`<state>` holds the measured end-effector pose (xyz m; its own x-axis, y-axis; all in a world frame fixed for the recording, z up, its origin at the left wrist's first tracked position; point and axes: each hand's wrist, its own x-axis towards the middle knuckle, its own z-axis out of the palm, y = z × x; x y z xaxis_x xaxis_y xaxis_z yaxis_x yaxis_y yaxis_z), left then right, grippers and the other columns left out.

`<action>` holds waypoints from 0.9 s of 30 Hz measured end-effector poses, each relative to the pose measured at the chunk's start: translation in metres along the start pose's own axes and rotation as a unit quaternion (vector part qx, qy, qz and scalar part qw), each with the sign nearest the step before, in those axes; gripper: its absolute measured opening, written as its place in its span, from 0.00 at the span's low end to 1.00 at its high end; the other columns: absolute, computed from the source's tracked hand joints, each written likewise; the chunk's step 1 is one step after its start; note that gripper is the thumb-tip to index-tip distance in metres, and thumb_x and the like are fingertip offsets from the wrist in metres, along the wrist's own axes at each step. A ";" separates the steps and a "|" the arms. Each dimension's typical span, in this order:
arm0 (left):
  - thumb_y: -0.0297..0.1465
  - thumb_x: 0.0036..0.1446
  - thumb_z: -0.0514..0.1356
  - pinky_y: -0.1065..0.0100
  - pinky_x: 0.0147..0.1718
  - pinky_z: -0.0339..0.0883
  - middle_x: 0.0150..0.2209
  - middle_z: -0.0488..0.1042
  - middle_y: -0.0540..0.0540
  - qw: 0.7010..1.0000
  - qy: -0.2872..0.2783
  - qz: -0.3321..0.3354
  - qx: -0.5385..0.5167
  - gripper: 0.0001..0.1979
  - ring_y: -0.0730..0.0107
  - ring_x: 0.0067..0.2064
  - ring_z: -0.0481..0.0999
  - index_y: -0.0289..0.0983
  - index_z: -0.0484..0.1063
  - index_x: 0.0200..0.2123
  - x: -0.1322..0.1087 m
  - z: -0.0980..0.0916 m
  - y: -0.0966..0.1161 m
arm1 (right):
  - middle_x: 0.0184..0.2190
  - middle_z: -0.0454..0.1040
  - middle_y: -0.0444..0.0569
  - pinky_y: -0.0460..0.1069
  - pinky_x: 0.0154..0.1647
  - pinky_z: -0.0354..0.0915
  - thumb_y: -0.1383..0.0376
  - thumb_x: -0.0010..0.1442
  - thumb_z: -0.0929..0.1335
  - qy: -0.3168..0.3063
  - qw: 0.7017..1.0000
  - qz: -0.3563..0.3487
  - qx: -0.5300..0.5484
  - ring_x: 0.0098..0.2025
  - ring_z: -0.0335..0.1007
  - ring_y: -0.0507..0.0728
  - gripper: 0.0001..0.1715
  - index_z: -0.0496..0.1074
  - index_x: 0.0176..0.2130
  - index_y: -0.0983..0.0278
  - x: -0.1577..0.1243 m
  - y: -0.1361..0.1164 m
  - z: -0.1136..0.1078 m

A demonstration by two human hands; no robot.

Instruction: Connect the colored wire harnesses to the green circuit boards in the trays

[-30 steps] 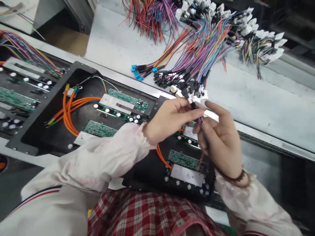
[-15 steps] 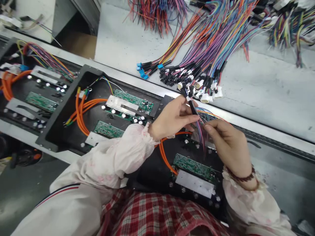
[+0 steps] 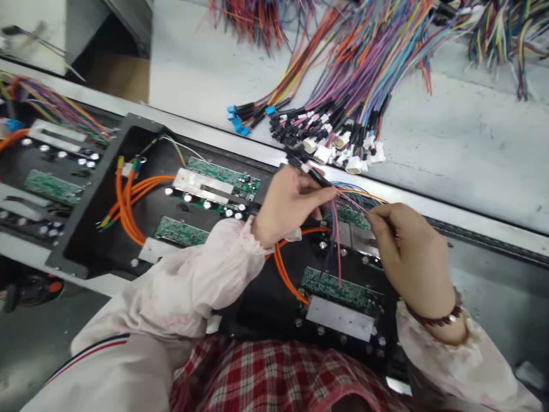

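Black-sleeved and thin, the wire lead (image 3: 317, 177) is clamped between thumb and fingers of the left hand (image 3: 287, 200), just above the near edge of the bench (image 3: 450, 126). The right hand (image 3: 407, 252), to the right, is pinched shut on the lead's thin wires, and the two hands stand close but apart. Pink and purple strands hang down between them, over a green circuit board (image 3: 334, 289) set beside a bare aluminium plate (image 3: 341, 319) on a black panel (image 3: 274, 309).

Farther left, a second green circuit board (image 3: 223, 177) and looped orange cables (image 3: 126, 209) lie in another black panel (image 3: 86, 229). On the far part of the bench, a fan of multicoloured wire harnesses (image 3: 355, 74) ends in white connectors (image 3: 338, 151), with blue connectors (image 3: 235, 117) to their left. A beaded bracelet (image 3: 437, 320) circles the right wrist, and a red plaid apron (image 3: 274, 372) shows at the near edge.
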<state>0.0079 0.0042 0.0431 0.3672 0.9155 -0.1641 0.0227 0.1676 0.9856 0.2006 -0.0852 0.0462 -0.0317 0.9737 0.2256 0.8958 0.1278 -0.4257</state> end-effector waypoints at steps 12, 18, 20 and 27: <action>0.30 0.50 0.73 0.72 0.17 0.69 0.29 0.75 0.53 0.990 0.134 0.051 -0.014 0.15 0.75 0.23 0.74 0.40 0.67 0.30 0.003 0.006 -0.009 | 0.36 0.80 0.46 0.49 0.37 0.70 0.67 0.65 0.67 0.084 0.995 0.023 -0.037 0.36 0.77 0.54 0.05 0.73 0.42 0.59 -0.021 0.021 0.006; 0.29 0.52 0.72 0.70 0.19 0.71 0.31 0.74 0.53 0.988 0.145 0.053 0.011 0.14 0.76 0.22 0.73 0.41 0.67 0.31 0.001 0.005 -0.010 | 0.35 0.80 0.45 0.49 0.33 0.70 0.63 0.65 0.68 0.069 0.996 0.058 -0.014 0.33 0.78 0.54 0.04 0.74 0.39 0.59 -0.021 0.029 0.015; 0.29 0.52 0.72 0.71 0.20 0.71 0.31 0.75 0.53 0.988 0.142 0.054 0.001 0.14 0.76 0.23 0.74 0.41 0.67 0.31 0.002 0.005 -0.013 | 0.36 0.81 0.45 0.48 0.34 0.70 0.64 0.65 0.67 0.056 0.997 0.059 -0.002 0.33 0.78 0.53 0.05 0.74 0.40 0.59 -0.020 0.027 0.011; 0.22 0.51 0.70 0.73 0.15 0.69 0.28 0.76 0.52 0.985 0.144 0.096 0.000 0.10 0.75 0.19 0.74 0.38 0.72 0.27 0.004 0.002 -0.012 | 0.37 0.81 0.43 0.44 0.32 0.68 0.64 0.67 0.67 0.007 1.000 0.027 -0.002 0.35 0.79 0.51 0.05 0.74 0.42 0.60 -0.016 0.032 0.014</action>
<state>0.0115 0.0052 0.0309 0.0858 0.9961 0.0214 -0.0216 -0.0197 0.9996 0.2232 -0.0936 0.0169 0.0227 0.9764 0.2148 0.8980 0.0746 -0.4337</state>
